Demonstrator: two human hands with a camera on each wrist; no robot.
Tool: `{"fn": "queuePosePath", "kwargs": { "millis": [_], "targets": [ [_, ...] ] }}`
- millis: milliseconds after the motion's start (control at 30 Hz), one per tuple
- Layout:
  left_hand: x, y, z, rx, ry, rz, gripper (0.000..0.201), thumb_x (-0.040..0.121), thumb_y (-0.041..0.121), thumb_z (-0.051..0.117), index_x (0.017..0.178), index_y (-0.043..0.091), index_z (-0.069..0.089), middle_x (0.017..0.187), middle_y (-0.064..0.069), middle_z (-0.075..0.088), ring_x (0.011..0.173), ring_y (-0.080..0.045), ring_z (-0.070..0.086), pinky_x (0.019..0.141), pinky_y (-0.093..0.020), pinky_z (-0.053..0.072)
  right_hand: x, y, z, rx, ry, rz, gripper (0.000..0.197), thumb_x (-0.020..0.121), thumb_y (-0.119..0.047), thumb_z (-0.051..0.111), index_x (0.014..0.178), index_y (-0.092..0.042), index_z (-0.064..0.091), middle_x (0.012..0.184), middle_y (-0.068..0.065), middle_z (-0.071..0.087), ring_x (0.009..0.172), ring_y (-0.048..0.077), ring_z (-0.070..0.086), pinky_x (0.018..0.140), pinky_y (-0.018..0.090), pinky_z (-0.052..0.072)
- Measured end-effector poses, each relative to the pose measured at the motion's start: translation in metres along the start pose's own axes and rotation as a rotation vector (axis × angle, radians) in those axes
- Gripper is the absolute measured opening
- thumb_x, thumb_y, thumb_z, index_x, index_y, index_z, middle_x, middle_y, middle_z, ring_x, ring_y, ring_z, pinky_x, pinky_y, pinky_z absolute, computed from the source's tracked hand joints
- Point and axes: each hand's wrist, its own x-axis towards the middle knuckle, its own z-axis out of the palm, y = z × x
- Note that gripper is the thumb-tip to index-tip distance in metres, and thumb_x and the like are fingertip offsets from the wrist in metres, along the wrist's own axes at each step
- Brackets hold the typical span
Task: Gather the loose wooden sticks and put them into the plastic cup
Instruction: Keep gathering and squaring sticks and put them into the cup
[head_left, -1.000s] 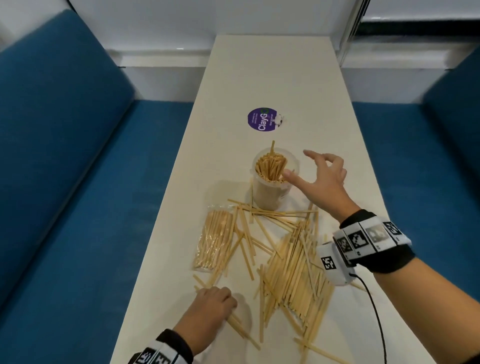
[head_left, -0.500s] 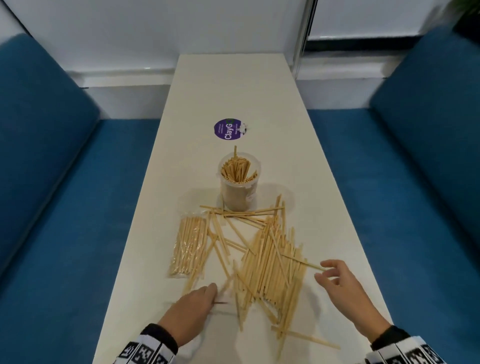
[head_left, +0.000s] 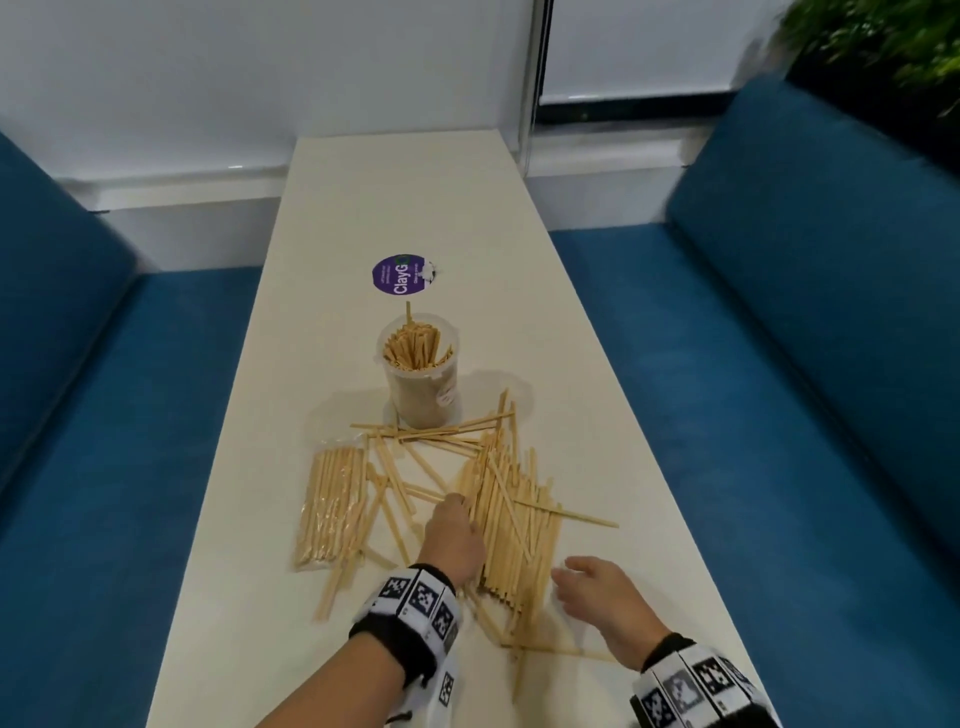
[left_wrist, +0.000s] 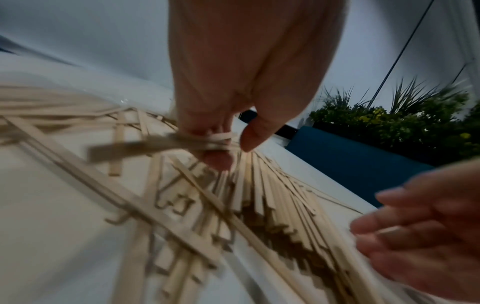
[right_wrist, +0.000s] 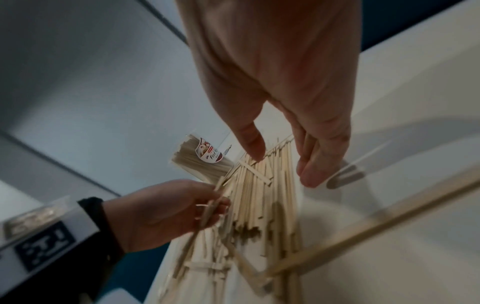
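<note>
1. Sticks (head_left: 511, 525) made of wood lie in a big loose pile on the long white worktop (head_left: 405, 197), on the near half of it.
2. More sticks stand inside the plastic cup (head_left: 423, 387). The cup stands upright just behind the pile. One stick pokes up higher than the others.
3. The left hand (head_left: 453, 540) is down at the left edge of the pile. Its grip is narrow: the fingers curl round a few sticks, which you can see best in the left wrist view (left_wrist: 166, 144).
4. The right hand (head_left: 597, 592) is on the right side of the pile, near its front end. Its grip is wide: the fingers are straight and loose and hold nothing. I cannot tell if they touch the sticks.
5. One long stick (head_left: 569, 514) lies crossways on top of the pile and points out to the right.
6. A clear bag of sticks (head_left: 330, 506) lies flat to the left of the pile, with loose sticks over its right edge.
7. A round purple sticker (head_left: 399, 274) is on the worktop behind the cup.
8. Blue seats (head_left: 810, 291) run along both sides of the worktop.
9. A green plant (head_left: 883, 47) is in the far right corner.
10. Both wrists wear bands with black and white squares (head_left: 415, 597).
</note>
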Motion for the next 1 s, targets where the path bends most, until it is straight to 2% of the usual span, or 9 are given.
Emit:
{"fn": "queuePosePath", "kwargs": {
  "millis": [100,167,200,367,500,667,767,867,1000],
  "targets": [
    [0.002,0.002,0.012,0.139,0.059,-0.009,0.063,0.089,0.043,0.054,0.136,0.005,0.035,0.138,-0.012,0.034,0.127,-0.027,0.039,0.106,-0.035,0.037,0.002,-0.010,0.009,0.137,-0.072,-0.002,0.008,0.088,-0.011,0.060,0.088,-0.014,0.053,0.083,0.013,0.056,0.066,0.016,0.054,0.059,0.021,0.043],
    [0.000,0.002,0.019,0.211,0.071,-0.004,0.074,0.083,0.050,0.060,0.136,0.004,0.033,0.137,-0.012,0.032,0.128,-0.026,0.038,0.105,-0.032,0.036,0.007,-0.013,0.015,0.174,-0.102,-0.004,0.023,0.088,-0.004,0.056,0.066,-0.011,0.050,0.069,0.011,0.048,0.056,0.017,0.043,0.053,0.025,0.034],
    [-0.001,0.002,0.021,0.236,0.068,-0.002,0.075,0.082,0.049,0.062,0.135,0.004,0.034,0.137,-0.012,0.034,0.127,-0.026,0.039,0.104,-0.031,0.036,0.007,-0.014,0.019,0.189,-0.116,0.002,0.024,0.088,-0.002,0.054,0.064,-0.008,0.051,0.066,0.010,0.045,0.054,0.017,0.040,0.052,0.025,0.030],
    [-0.001,-0.006,0.024,0.177,0.051,-0.032,0.049,0.087,0.031,0.061,0.125,0.004,0.045,0.128,-0.013,0.052,0.118,-0.027,0.051,0.097,-0.031,0.043,0.008,-0.020,0.034,0.217,-0.144,0.052,0.022,0.090,0.005,0.046,0.078,0.002,0.064,0.063,0.011,0.049,0.050,0.014,0.040,0.045,0.021,0.031],
    [-0.001,-0.009,0.013,0.134,0.026,-0.077,0.046,0.094,0.028,0.051,0.131,0.001,0.044,0.135,-0.015,0.050,0.125,-0.028,0.047,0.102,-0.031,0.039,0.006,-0.026,0.038,0.232,-0.149,0.069,0.023,0.090,0.005,0.044,0.089,0.006,0.067,0.063,0.010,0.054,0.051,0.015,0.043,0.047,0.022,0.035],
    [-0.003,-0.014,-0.002,0.082,-0.012,-0.129,0.052,0.099,0.029,0.040,0.142,0.001,0.032,0.146,-0.014,0.038,0.134,-0.028,0.038,0.108,-0.033,0.033,0.001,-0.033,0.041,0.222,-0.171,0.037,0.019,0.092,-0.008,0.054,0.078,-0.003,0.066,0.071,0.012,0.059,0.056,0.018,0.054,0.054,0.026,0.044],
    [-0.007,-0.020,-0.011,0.063,-0.012,-0.131,0.041,0.100,0.027,0.035,0.131,0.000,0.040,0.134,-0.015,0.049,0.122,-0.028,0.048,0.095,-0.031,0.041,0.002,-0.035,0.044,0.103,-0.112,-0.014,0.016,0.093,-0.018,0.055,0.093,-0.004,0.061,0.080,0.010,0.060,0.069,0.019,0.058,0.063,0.026,0.051],
    [-0.009,-0.029,-0.020,-0.029,0.007,-0.109,0.021,0.100,0.022,0.033,0.105,0.005,0.045,0.112,-0.015,0.060,0.099,-0.026,0.058,0.084,-0.034,0.046,0.002,-0.041,0.046,-0.048,-0.034,-0.104,0.021,0.092,-0.030,0.056,0.093,-0.010,0.056,0.076,0.003,0.059,0.071,0.017,0.056,0.077,0.034,0.052],
    [-0.020,-0.033,-0.029,-0.141,-0.007,-0.064,0.011,0.099,0.016,0.033,0.091,0.012,0.040,0.086,-0.006,0.051,0.074,-0.016,0.049,0.071,-0.031,0.043,-0.002,-0.057,0.057,-0.063,-0.084,-0.163,0.037,0.084,-0.050,0.061,0.090,-0.014,0.055,0.081,0.000,0.059,0.077,0.016,0.058,0.080,0.033,0.052]
  ]
}}
